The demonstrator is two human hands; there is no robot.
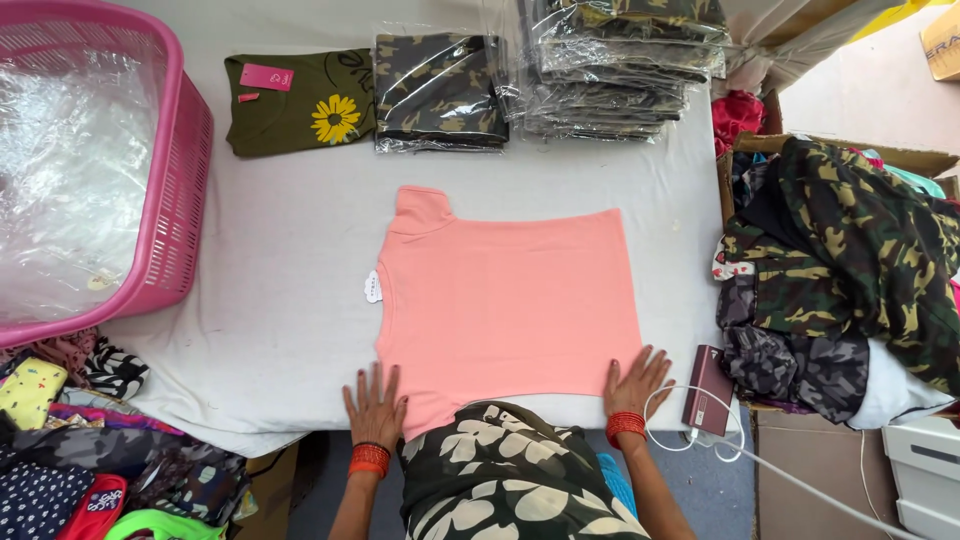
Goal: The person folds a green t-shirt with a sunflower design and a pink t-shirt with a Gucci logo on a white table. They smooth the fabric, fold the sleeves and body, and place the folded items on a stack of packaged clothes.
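A salmon-pink T-shirt lies flat, back side up, on the white-covered table, its neck to the left with a small white tag showing. My left hand presses flat on the near left edge of the shirt, fingers spread. Flat on the near right corner rests my right hand, fingers apart. Both wrists wear orange-red bangles. Neither hand grips anything.
A pink plastic basket holding clear bags stands at left. At the back lie an olive sunflower shirt, a bagged camouflage shirt and a stack of bagged shirts. A cardboard box of camouflage clothes sits right; a maroon power bank with white cable lies near my right hand.
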